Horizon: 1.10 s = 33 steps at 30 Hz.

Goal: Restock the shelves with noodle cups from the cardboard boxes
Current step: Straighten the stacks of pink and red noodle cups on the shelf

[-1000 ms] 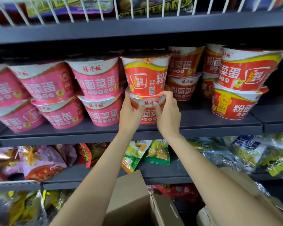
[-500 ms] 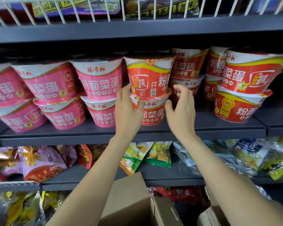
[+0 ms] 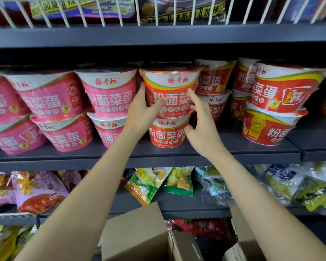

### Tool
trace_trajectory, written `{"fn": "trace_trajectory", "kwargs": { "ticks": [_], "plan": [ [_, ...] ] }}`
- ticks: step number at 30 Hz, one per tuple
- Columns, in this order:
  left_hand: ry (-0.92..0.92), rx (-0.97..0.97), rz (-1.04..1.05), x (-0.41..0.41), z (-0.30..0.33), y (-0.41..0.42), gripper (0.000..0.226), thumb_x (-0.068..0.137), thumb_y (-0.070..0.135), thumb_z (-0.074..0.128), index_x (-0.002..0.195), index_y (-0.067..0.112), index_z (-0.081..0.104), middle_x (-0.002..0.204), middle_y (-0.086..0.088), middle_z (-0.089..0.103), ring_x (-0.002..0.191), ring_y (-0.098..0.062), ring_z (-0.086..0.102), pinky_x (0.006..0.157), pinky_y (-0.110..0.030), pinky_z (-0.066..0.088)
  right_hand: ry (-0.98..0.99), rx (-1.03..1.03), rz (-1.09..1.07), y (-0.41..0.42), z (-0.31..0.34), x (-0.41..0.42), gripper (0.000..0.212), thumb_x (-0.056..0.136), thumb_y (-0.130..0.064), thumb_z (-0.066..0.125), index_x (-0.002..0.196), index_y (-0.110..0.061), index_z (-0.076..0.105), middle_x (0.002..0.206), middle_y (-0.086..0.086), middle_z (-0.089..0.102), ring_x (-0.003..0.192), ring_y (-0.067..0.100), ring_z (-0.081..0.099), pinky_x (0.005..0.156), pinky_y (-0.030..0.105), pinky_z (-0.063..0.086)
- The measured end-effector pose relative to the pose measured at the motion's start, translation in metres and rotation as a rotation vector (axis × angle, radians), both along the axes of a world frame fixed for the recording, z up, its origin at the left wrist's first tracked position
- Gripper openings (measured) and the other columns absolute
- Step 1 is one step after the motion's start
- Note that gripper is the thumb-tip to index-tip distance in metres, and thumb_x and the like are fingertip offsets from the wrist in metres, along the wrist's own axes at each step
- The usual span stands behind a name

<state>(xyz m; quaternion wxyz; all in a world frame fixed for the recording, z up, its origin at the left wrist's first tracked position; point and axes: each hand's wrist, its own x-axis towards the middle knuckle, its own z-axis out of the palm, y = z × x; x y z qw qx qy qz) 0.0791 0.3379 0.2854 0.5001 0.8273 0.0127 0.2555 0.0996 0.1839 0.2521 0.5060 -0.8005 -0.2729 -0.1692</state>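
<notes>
A red noodle cup (image 3: 170, 85) stands stacked on another red cup (image 3: 167, 133) in the middle of the grey shelf (image 3: 64, 160). My left hand (image 3: 141, 113) holds the top cup, fingers up its left side and thumb across the front label. My right hand (image 3: 201, 119) touches the cup's right side with straight fingers, its thumb off the cup. Pink noodle cups (image 3: 109, 95) are stacked to the left, and more red cups (image 3: 282, 91) to the right. An open cardboard box (image 3: 139, 232) sits below between my arms.
A second cardboard box (image 3: 243, 240) is at the lower right. The lower shelf holds snack bags (image 3: 151, 183). A white wire rail (image 3: 102, 12) fronts the shelf above. Shelf space lies bare between the middle red stack and the right front stack (image 3: 267, 127).
The top red cup has been turned so that its front label faces me instead of the barcode side. Both hands moved up from the cup's base to its sides.
</notes>
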Motion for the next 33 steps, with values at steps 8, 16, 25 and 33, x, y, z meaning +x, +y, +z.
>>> {"fn": "trace_trajectory", "kwargs": {
  "ticks": [8,16,25,33],
  "plan": [
    [-0.068,-0.040,0.057,-0.008,-0.023,-0.006,0.058,0.093,0.030,0.057,0.147,0.023,0.035,0.143,0.004,0.046,0.124,-0.009,0.049,0.102,-0.035,0.044,0.236,0.157,0.062,0.001,0.021,0.033,0.073,0.092,-0.019,0.061,0.148,-0.020,0.015,0.150,0.004,0.035,0.135,0.017,0.038,0.111,0.041,0.036],
    [0.000,-0.047,0.060,-0.005,-0.021,-0.003,0.058,0.092,0.024,0.058,0.145,0.024,0.035,0.140,0.000,0.048,0.124,-0.013,0.050,0.103,-0.038,0.043,0.085,-0.006,-0.083,0.013,0.017,0.037,0.072,0.090,-0.024,0.063,0.146,-0.016,0.017,0.145,0.005,0.043,0.129,0.019,0.048,0.102,0.036,0.044],
    [0.049,-0.038,0.153,-0.015,-0.042,-0.006,0.033,0.091,0.027,0.056,0.124,0.026,0.058,0.109,0.007,0.068,0.102,-0.014,0.063,0.092,-0.041,0.051,0.339,-0.032,-0.082,0.001,0.005,0.030,0.055,0.096,-0.032,0.054,0.143,-0.015,0.034,0.141,0.004,0.049,0.127,0.021,0.048,0.095,0.029,0.041],
    [-0.003,0.054,0.106,-0.009,-0.043,-0.005,0.015,0.091,0.018,0.055,0.100,0.030,0.058,0.077,0.014,0.055,0.072,-0.007,0.049,0.082,-0.043,0.050,0.211,-0.154,-0.145,0.004,0.003,0.023,0.049,0.098,-0.032,0.048,0.142,-0.015,0.037,0.137,0.004,0.052,0.124,0.021,0.050,0.094,0.029,0.042]
  ]
}}
